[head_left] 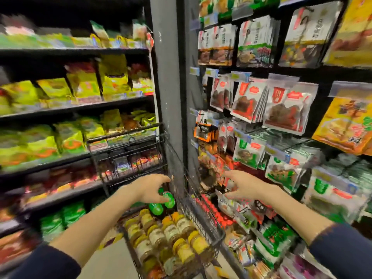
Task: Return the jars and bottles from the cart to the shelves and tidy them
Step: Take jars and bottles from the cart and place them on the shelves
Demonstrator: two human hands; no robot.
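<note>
Motion blur spoils nearly all the print here. Chinese characters show on the white packets (308, 35) and yellow packet (346, 125), but none is legible. The shelf tags (239, 75) are just as unreadable.
</note>
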